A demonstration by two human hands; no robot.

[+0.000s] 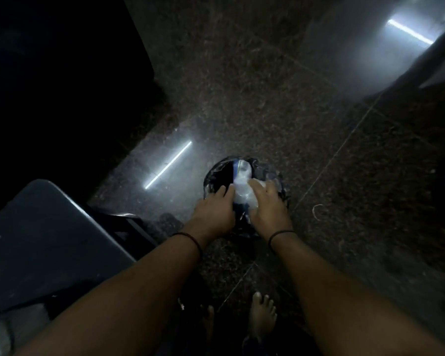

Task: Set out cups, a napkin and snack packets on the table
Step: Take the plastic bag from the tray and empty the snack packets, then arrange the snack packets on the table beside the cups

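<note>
Standing at the lower left is a dark table [44,242], its corner rounded. Right of it, the left hand [213,211] lies on the rim of a black bag [216,176] on the floor [267,86], fingers loosely spread and pressing the plastic. A clear packet [242,186] pokes from the bag. The right hand [267,206] grasps that packet, fingers curled over it. Bare feet [262,317] show below.

Single head view, wide-angle, looks steeply down past both forearms at dark floor [280,86]; hands close, low centre; feet at bottom edge; chair [44,242] at lower left.
</note>
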